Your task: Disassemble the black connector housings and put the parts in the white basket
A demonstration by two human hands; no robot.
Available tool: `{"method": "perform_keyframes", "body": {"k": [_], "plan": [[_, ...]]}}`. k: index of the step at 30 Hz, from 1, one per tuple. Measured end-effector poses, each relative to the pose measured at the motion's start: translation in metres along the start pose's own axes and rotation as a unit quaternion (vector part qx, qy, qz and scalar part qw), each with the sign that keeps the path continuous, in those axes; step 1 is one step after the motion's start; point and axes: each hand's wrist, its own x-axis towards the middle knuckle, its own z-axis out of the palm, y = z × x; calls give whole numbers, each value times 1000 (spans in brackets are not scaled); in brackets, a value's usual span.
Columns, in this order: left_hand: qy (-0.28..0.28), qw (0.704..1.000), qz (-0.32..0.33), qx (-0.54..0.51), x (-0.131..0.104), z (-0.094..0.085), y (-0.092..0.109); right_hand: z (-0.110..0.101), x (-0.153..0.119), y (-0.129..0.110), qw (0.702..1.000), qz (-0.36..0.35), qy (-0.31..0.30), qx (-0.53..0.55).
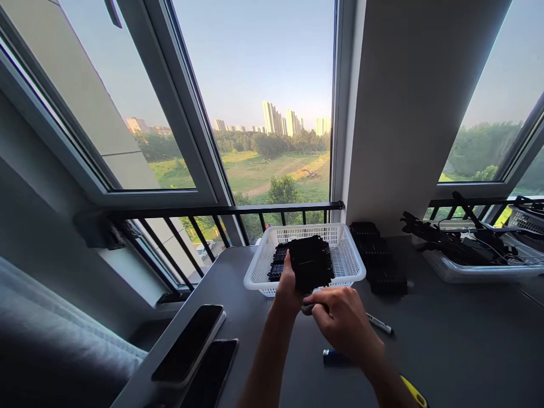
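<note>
My left hand (pixel 288 286) grips a flat black plastic part (pixel 311 263) with notched edges, its thumb up along the left side. The part is held over the front of a white mesh basket (pixel 253 272). Just below the part's lower edge, my right hand (pixel 338 314) is closed around a small dark grey object (pixel 307 309), mostly hidden by the fingers. More black parts (pixel 278 262) lie in the basket, behind the held one.
Two dark phones (pixel 190 341) (pixel 212 371) lie at the left. Near my right forearm are a marker (pixel 380 324), a blue object (pixel 334 357) and a yellow-handled item (pixel 413 391). Black parts (pixel 378 258) and a second basket (pixel 459 272) stand at the right.
</note>
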Motion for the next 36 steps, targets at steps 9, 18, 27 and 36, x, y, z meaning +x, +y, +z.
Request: {"method": "perform_keyframes", "body": {"k": [9,18,27,36], "plan": [[-78,989,-123,24,-11,6,-14,5,12,13,989,-23,103,100],[-46,996,-13,81,-4,-1,-19,8,14,12,983,-5,130,129],[-10,973,150,172,-5,-1,-14,6,18,27,961,47,231,142],[-1,974,140,181,-13,4,-5,-7,20,37,966,21,234,110]]}}
